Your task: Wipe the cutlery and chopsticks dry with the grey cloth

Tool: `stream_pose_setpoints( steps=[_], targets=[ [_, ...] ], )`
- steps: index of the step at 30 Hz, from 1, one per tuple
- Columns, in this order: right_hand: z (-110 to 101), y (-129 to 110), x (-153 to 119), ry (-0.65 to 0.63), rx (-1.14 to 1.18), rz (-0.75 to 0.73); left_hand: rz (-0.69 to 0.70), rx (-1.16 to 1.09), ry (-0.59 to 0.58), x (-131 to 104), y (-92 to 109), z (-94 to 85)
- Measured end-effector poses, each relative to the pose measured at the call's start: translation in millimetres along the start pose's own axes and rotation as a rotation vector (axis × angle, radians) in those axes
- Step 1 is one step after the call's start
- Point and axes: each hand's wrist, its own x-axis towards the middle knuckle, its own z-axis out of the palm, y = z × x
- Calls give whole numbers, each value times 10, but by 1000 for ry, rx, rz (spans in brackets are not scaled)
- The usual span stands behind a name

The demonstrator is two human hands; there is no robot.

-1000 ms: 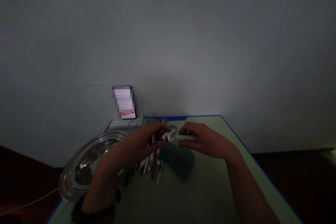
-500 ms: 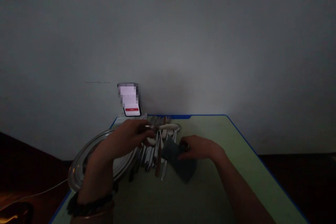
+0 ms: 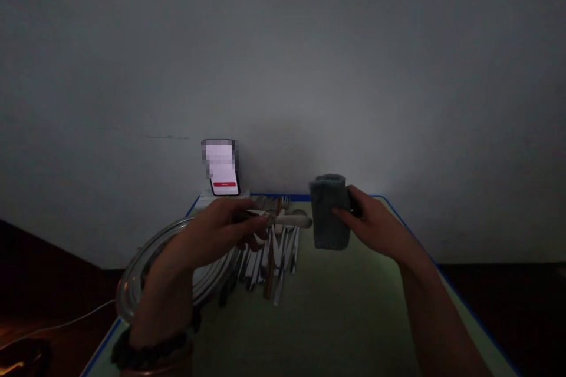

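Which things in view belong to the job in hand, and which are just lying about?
In the job:
- pale-handled utensil, in left hand
- grey cloth, in right hand
- cutlery, probably

Lying about, likely:
- phone
- white cable

Unclear: metal bowl

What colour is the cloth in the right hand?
The cloth is dull grey-green; the head view shows it best.

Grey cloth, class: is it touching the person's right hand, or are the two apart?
Touching. The head view shows the right hand gripping the cloth at its side, thumb across the front.
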Motion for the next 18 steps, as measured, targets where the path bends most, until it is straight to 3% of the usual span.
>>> stream_pose_setpoints(
  steps=[4,7,14,18],
  targets=[
    [192,-272,-44,67,154,-183,69,-177,-31,21,49,91],
    [312,-393,-59,74,157,-194,120,-324,-40,34,107,157],
    [276,-382,-82,36,55,-297,150,-416,-51,23,160,215],
    [287,-345,-74,159,123,-262,156,-423,-29,8,181,216]
  ],
)
